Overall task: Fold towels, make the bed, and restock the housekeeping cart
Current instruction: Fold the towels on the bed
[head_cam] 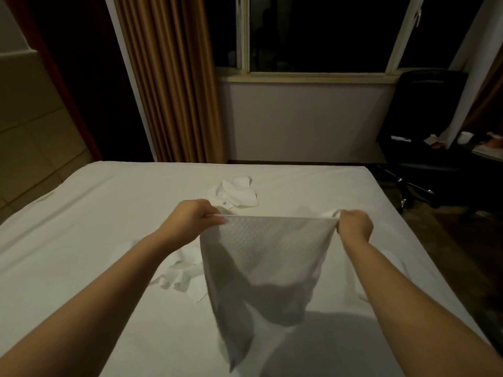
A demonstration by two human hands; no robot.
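Both grips are pinching the top edge of the waffle towel (272,248): the left hand (194,217) is holding one corner and the right hand (353,224) the other. The cloth is stretching taut between them and hanging down over the bed (81,227).

Folding seems to be barely beginning. This towel is hanging unfolded, while a crumpled towel (235,194) farther up and a rumpled one (182,270) under the left forearm are waiting. The bed is showing only a sheet, and no cart is in view.

The bed's right edge is running close beside the right arm, with a dark chair (424,126) beyond. Bare sheet is lying to the left.
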